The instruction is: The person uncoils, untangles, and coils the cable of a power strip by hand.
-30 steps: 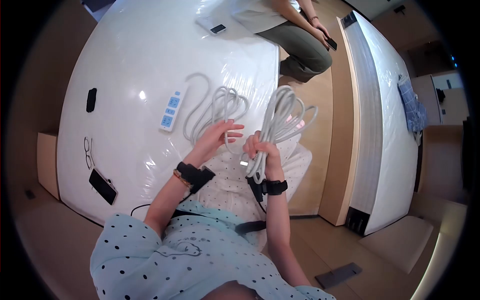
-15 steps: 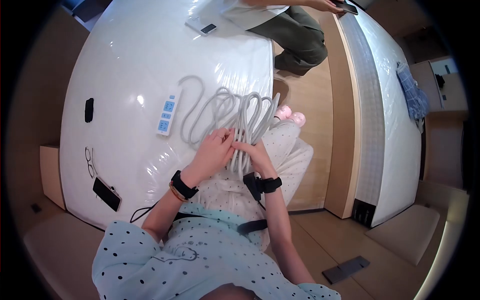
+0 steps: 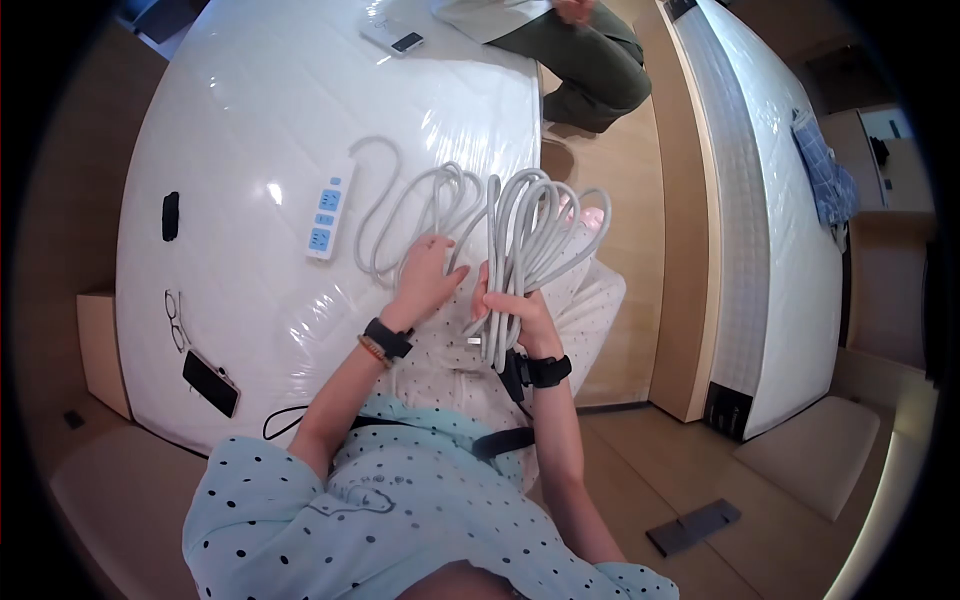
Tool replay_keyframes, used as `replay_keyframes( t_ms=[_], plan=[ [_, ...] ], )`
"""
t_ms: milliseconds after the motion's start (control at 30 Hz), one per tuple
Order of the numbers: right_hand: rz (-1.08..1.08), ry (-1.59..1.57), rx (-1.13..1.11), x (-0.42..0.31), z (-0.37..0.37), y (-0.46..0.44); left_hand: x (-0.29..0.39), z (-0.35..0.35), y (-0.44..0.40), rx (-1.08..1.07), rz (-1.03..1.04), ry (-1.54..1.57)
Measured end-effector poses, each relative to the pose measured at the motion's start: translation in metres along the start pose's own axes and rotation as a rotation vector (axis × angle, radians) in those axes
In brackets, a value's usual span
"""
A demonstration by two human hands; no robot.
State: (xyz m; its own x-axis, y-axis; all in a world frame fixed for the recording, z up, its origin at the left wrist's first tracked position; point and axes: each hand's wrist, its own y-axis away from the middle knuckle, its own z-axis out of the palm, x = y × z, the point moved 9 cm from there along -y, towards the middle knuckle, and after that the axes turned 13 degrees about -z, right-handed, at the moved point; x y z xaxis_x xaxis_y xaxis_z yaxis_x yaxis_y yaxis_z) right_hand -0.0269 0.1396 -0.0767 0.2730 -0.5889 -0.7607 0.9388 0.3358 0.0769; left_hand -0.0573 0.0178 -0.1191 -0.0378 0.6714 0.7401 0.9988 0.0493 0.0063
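Loops of a grey power cord (image 3: 530, 215) are bunched in my right hand (image 3: 525, 315), its fingers wrapped round them above my lap. Near the lower end of the bundle a plug (image 3: 474, 341) shows its metal prongs. My left hand (image 3: 428, 280) is just left of the bundle, apart from it, thumb and fingers spread, beside looser loops of the cord on the mattress. That cord runs in a curve to a white power strip (image 3: 325, 218) with blue socket faces, lying flat on the mattress.
On the plastic-covered mattress (image 3: 240, 130) lie a phone (image 3: 211, 383), glasses (image 3: 176, 320), a black object (image 3: 171, 216) and a white device (image 3: 392, 38). A person in dark trousers (image 3: 590, 65) sits at the far edge. A second mattress (image 3: 770, 250) stands right.
My left hand has moved left, off the bundle and opened. My right hand has shifted slightly right with the cord loops, which fan out more. The other person's phone has left view.
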Motion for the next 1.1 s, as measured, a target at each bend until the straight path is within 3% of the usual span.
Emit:
replay_keyframes(
  t_ms=[100, 200, 300, 500, 800, 900, 1000, 1100],
  plan=[
    [-0.021, 0.176, 0.026, -0.015, 0.0, 0.002, -0.019, 0.026, -0.007, -0.35, -0.252, 0.096],
    [-0.049, 0.472, 0.127, -0.027, -0.018, 0.005, -0.001, -0.003, -0.009, -0.466, -0.405, 0.295],
    [-0.107, 0.615, 0.189, -0.031, -0.026, -0.002, 0.02, -0.013, -0.006, -0.459, -0.303, 0.697],
    [-0.177, 0.535, 0.259, -0.003, -0.027, -0.014, 0.046, -0.007, 0.012, -0.361, -0.213, 0.852],
    [-0.051, 0.3, 0.37, 0.009, -0.035, 0.0, 0.04, 0.001, 0.015, -0.2, 0.085, 0.173],
    [-0.104, 0.368, 0.303, -0.003, -0.032, -0.002, 0.008, -0.036, -0.003, 0.063, -0.081, 0.199],
    [-0.125, 0.306, 0.224, -0.014, -0.02, -0.003, -0.028, -0.038, -0.009, -0.059, -0.3, -0.124],
    [-0.108, 0.229, 0.192, -0.016, -0.021, -0.003, -0.025, 0.0, 0.006, -0.655, -0.722, 0.54]
  ],
)
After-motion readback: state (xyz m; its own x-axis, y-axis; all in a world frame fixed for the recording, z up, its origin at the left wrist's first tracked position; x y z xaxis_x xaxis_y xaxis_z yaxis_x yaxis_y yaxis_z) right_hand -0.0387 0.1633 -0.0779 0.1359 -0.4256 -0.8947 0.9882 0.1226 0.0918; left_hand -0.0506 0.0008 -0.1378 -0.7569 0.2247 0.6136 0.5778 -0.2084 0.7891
